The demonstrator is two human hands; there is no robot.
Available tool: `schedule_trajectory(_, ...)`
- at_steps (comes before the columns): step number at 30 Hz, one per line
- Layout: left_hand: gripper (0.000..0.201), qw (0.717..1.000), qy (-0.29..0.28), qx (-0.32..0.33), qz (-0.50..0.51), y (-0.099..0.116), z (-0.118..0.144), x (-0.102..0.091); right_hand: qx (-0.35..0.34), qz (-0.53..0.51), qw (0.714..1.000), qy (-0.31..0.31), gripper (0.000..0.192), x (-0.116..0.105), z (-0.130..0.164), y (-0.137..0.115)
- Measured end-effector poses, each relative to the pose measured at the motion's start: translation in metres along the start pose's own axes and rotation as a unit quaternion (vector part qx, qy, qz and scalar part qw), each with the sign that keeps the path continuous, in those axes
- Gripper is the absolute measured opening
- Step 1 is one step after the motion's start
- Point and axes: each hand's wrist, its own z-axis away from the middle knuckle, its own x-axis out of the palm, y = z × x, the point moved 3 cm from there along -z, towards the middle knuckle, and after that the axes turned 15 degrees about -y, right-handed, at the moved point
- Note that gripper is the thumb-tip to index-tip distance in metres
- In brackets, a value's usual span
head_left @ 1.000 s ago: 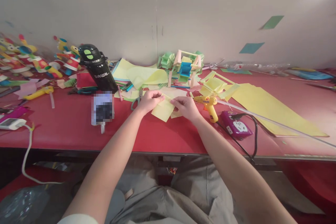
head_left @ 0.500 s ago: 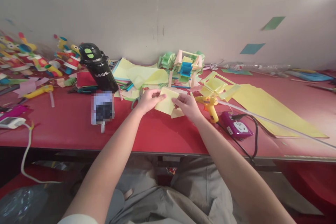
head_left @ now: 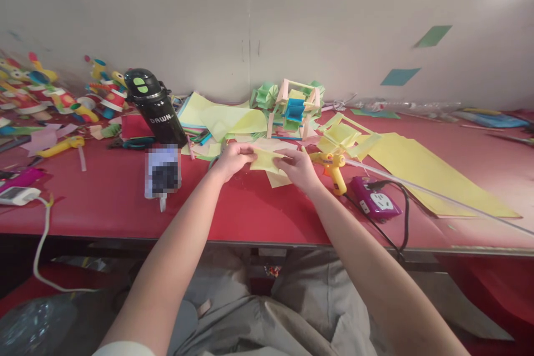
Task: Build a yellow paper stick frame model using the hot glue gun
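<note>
Between my hands is a small piece of yellow paper (head_left: 265,161), bent over so that it looks like a narrow strip. My left hand (head_left: 236,160) pinches its left end, and my right hand (head_left: 295,166) grips the right end. Beneath it, another pale yellow paper piece (head_left: 278,179) lies on the red tabletop (head_left: 258,214). Partly hidden behind my left hand are scissors (head_left: 213,161). Just right of my right hand rests a yellow glue gun (head_left: 334,169).
Behind my hands stands a wooden-stick frame (head_left: 287,101) with folded paper wheels. A black bottle (head_left: 156,108) and a blurred phone-like object (head_left: 163,172) are on the left. To the right are a purple power socket (head_left: 377,200), a clear rod (head_left: 438,193) and yellow sheets (head_left: 429,178).
The yellow paper was a flatter, taller square facing me; now it is folded or tilted into a narrow strip. Both hands stay in nearly the same place.
</note>
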Motion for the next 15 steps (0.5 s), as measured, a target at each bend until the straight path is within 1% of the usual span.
schedule_trajectory(3,0.015,0.998,0.009,-0.006,0.058,0.003,0.0,0.0,-0.043,0.033,0.998,-0.019,0.018,0.0,0.0,-0.002)
schedule_trajectory(6,0.021,0.994,-0.003,-0.004,0.105,0.004,0.001,0.002,-0.072,0.055,0.996,-0.024,0.025,0.001,0.0,-0.002)
schedule_trajectory(8,0.021,0.997,0.008,-0.005,0.077,0.003,0.001,0.002,-0.076,0.07,0.994,-0.027,0.03,0.001,0.001,-0.004)
schedule_trajectory(10,0.026,0.999,0.03,0.003,0.021,0.002,0.001,0.0,-0.068,0.076,0.994,-0.031,0.032,0.002,0.002,-0.006)
schedule_trajectory(12,0.035,0.999,0.05,0.015,-0.01,0.0,0.001,-0.002,-0.051,0.055,0.996,-0.038,0.031,0.003,0.003,-0.01)
schedule_trajectory(15,0.044,0.998,0.06,0.016,-0.018,-0.004,0.0,-0.004,-0.019,0.003,0.999,-0.04,0.028,0.006,0.003,-0.012)
